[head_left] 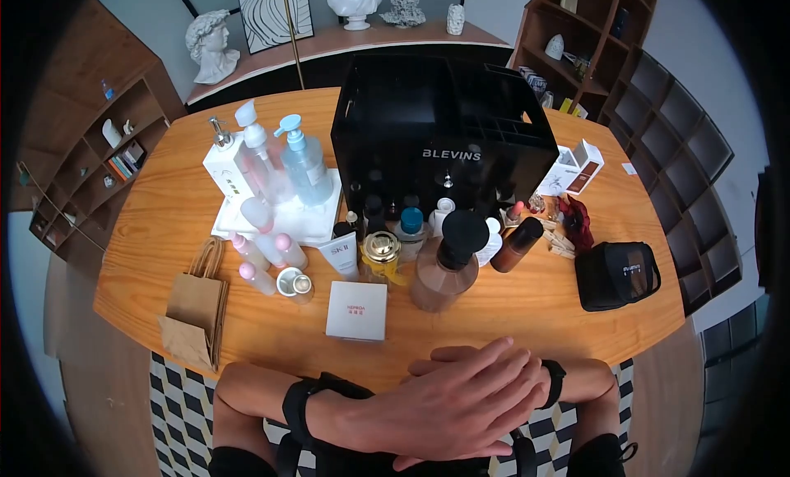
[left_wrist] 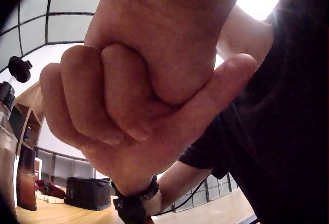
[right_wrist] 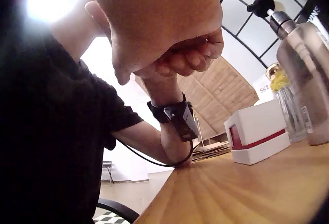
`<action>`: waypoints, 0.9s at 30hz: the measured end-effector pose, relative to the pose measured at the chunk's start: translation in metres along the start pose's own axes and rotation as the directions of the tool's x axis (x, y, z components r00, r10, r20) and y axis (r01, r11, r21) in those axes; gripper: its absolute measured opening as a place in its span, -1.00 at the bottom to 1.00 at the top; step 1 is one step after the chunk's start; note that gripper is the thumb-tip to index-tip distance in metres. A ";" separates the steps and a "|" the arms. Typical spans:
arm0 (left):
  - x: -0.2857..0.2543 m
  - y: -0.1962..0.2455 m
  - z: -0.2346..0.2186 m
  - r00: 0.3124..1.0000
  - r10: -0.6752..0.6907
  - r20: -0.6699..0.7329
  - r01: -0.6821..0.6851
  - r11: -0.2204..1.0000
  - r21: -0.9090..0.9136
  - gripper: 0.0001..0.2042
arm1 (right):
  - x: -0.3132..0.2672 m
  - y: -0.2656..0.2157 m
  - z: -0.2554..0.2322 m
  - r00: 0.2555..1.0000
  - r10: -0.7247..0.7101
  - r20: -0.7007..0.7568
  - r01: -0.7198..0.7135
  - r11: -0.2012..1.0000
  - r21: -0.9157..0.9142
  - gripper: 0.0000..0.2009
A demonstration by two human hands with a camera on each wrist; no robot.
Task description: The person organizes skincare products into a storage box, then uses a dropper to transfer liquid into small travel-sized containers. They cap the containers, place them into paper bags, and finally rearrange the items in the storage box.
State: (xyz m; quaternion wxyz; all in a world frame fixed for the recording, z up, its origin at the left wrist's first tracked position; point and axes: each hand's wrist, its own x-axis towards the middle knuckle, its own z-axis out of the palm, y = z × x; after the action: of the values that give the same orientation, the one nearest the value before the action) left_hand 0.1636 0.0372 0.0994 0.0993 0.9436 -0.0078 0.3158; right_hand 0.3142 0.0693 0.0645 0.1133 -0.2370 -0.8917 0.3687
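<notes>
Both hands rest together at the table's front edge. My left hand (head_left: 461, 399) lies on top, its fingers straight across my right hand (head_left: 443, 355), which is largely covered in the head view. From the left wrist view, the curled right fingers (left_wrist: 85, 95) close round the left hand's side, thumb sticking out. No object shows in either hand. A small white box (head_left: 356, 312), with a red band in the right wrist view, stands just beyond them. Near it is a brownish pump bottle (head_left: 436, 284) with a black top.
A black BLEVINS organizer (head_left: 444, 160) stands at the back, with jars and tubes before it. Pump bottles (head_left: 306, 169) stand on a white tray (head_left: 226, 222) at left. Brown paper bags (head_left: 193, 312) lie front left. A small black case (head_left: 613, 275) sits at right.
</notes>
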 end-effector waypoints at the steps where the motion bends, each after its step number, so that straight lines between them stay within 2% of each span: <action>1: 0.001 0.000 0.000 1.000 -0.001 0.020 0.002 1.000 -0.017 -0.29 | -0.001 0.000 0.001 1.000 0.001 0.001 -0.001 1.000 0.002 -0.76; 3: 0.002 0.001 -0.003 0.999 0.000 0.036 0.001 0.999 -0.035 -0.29 | -0.001 -0.001 0.001 1.000 0.003 0.002 -0.003 1.000 0.000 -0.76; 5: 0.005 0.002 -0.009 0.994 0.012 -0.111 -0.013 1.000 -0.009 -0.32 | 0.000 -0.001 0.000 1.000 0.001 -0.001 -0.001 1.000 -0.011 -0.76; 12: 0.005 0.004 -0.044 0.997 0.017 -0.080 -0.015 1.000 0.018 -0.42 | -0.001 -0.006 -0.001 0.999 0.002 -0.047 -0.003 0.999 -0.034 -0.76; 15: 0.006 0.001 -0.053 0.989 0.016 -0.146 -0.010 0.999 0.047 -0.48 | -0.003 -0.006 0.000 0.998 0.006 -0.063 -0.008 0.999 -0.033 -0.76; 24: 0.007 -0.008 -0.040 0.996 0.030 -0.079 -0.020 0.992 0.128 -0.48 | -0.006 0.003 0.003 0.996 -0.014 -0.086 0.013 1.000 -0.011 -0.77; 27: 0.004 -0.016 -0.036 0.996 0.085 -0.040 -0.083 0.995 0.047 -0.47 | -0.007 0.007 0.003 0.994 -0.022 -0.106 0.020 1.000 -0.016 -0.77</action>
State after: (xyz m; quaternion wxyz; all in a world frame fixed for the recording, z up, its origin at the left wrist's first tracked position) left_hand 0.1467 0.0603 0.1267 0.0647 0.9375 -0.0380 0.3397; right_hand 0.3212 0.0685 0.0577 0.1626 -0.2478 -0.8896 0.3475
